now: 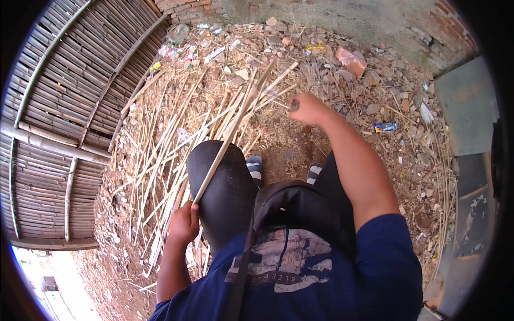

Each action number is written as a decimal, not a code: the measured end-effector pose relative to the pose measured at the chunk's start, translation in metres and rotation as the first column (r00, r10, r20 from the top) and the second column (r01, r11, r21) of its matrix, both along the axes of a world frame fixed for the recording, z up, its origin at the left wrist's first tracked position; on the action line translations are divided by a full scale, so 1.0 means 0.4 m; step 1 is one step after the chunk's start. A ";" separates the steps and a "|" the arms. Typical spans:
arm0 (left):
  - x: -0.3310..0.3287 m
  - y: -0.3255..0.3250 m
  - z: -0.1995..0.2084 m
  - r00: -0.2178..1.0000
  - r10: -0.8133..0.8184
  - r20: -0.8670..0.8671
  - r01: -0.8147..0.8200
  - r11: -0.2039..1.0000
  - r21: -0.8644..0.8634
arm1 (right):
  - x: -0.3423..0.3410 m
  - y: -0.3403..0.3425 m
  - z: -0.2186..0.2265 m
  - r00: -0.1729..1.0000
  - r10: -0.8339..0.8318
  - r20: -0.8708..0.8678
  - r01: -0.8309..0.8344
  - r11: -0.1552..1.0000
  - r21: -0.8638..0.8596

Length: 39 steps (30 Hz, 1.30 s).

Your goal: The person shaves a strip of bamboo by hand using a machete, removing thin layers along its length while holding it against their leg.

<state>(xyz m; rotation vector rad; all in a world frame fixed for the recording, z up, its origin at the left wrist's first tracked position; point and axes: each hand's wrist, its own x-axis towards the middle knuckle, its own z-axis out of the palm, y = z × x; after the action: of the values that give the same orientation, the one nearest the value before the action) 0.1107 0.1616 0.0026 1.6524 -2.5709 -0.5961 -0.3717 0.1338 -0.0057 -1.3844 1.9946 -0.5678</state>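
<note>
My left hand [183, 224] is closed round the near end of a long bamboo strip [218, 157]. The strip slants up over my left knee [206, 160], and its far end reaches the strips on the ground. Out in front to the right, my right hand [309, 109] is closed, apart from the strip. A small dark, rounded end shows at its fist; the rest of what it grips is hidden. Many split bamboo strips [160, 176] lie in a loose pile to the left of and beyond my left leg.
A bamboo-slat wall [59, 80] stands at the left, a masonry wall [353, 27] at the back. Stones and litter cover the far ground, with a pinkish chunk [352, 62] and a blue-black wrapper [385, 127]. Grey panels [468, 107] line the right. A black bag [300, 208] rests at my lap.
</note>
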 end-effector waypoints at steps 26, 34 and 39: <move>-0.012 -0.007 0.031 0.998 -0.012 -0.069 0.012 1.000 -0.007 | 0.074 0.052 0.134 0.879 0.205 -0.430 -0.240 0.971 -0.027; -0.003 -0.002 0.046 0.998 -0.004 -0.057 0.004 1.000 -0.003 | -0.084 -0.002 -0.011 0.968 -0.214 -0.134 0.188 0.965 -0.184; 0.004 0.002 0.026 0.997 -0.010 -0.072 0.011 1.000 0.009 | 0.064 0.039 0.139 0.972 0.050 -0.231 -0.047 0.999 0.017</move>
<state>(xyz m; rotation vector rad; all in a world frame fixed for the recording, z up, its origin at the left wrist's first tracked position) 0.1121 0.1626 0.0132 1.5904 -2.5315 -0.6562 -0.3460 0.1496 0.0497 -1.5480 2.1347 -0.3869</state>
